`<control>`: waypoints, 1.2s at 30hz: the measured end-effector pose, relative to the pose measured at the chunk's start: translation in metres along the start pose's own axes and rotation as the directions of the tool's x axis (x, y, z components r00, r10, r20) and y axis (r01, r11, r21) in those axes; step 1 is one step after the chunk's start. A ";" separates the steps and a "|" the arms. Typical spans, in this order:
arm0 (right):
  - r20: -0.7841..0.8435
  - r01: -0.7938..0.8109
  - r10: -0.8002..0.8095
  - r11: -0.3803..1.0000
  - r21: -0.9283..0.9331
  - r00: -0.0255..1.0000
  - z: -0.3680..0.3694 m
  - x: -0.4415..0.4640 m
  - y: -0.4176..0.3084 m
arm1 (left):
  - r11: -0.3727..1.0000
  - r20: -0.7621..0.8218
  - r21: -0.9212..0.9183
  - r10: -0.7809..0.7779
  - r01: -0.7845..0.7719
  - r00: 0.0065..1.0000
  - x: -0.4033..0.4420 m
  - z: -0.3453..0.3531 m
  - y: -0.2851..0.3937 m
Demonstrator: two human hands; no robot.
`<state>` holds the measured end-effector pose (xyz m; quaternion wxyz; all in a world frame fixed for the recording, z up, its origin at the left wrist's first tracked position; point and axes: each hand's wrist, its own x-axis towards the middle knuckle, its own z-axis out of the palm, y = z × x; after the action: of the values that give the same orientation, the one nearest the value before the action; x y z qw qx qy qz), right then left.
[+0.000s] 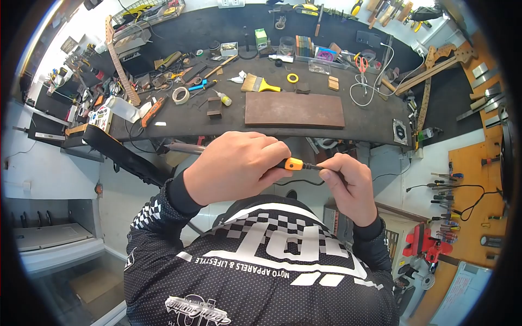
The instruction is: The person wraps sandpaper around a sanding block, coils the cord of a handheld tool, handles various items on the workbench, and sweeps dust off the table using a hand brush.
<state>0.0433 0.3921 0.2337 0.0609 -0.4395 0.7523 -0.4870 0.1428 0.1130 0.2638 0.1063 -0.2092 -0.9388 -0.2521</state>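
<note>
My left hand point(236, 163) is closed around a dark tool with an orange end point(293, 164), held in front of my chest. Most of the tool's body is hidden by the fingers. From the orange end a black cable point(311, 166) runs right to my right hand point(348, 182), whose thumb and fingers pinch it. Both hands are in the air, short of the workbench's front edge. Beyond them a brown rectangular board point(293, 110) lies flat on the dark workbench point(370, 117).
On the bench are a brush point(260, 83), a tape roll point(180, 95), an orange cutter point(153, 112), scissors point(361, 66) with a white cable, and a small bottle point(224, 99). A red vise point(427, 244) stands at the right, beside a wooden tool panel point(473, 190).
</note>
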 end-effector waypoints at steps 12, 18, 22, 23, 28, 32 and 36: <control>-0.039 -0.225 0.231 0.967 0.122 0.972 0.004 -0.012 0.020 | 0.957 0.061 -0.223 -0.178 0.187 0.982 -0.010 -0.002 -0.021; 0.027 -0.166 0.165 0.985 0.054 0.986 0.017 0.003 0.018 | 0.544 0.351 -0.758 -0.125 0.360 0.928 0.015 0.036 -0.030; 0.171 -0.362 0.326 0.892 0.271 0.930 0.014 -0.003 0.053 | 0.446 0.558 -0.722 -0.075 0.529 0.826 0.031 0.048 -0.047; 0.165 -0.390 0.354 0.857 0.336 0.920 0.013 -0.010 0.075 | 0.454 0.540 -0.720 -0.109 0.525 0.834 0.031 0.047 -0.049; -0.109 -0.388 0.528 0.734 0.558 0.842 -0.003 -0.082 0.226 | 0.202 0.452 -0.855 -0.163 0.478 0.877 0.003 0.044 -0.088; -0.274 -0.493 0.579 0.807 0.324 0.768 0.004 -0.075 0.209 | -0.038 0.562 -0.826 -0.120 0.562 0.819 -0.013 0.056 -0.108; -0.036 -0.365 0.363 0.921 -0.138 0.931 0.043 -0.049 0.163 | -0.040 0.433 -0.902 -0.090 0.431 0.897 -0.002 0.068 -0.088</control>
<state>-0.0030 0.4206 0.0670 0.1151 -0.2930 0.8539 -0.4145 0.0989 0.0782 0.1670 -0.2361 -0.0681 -0.5178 -0.8195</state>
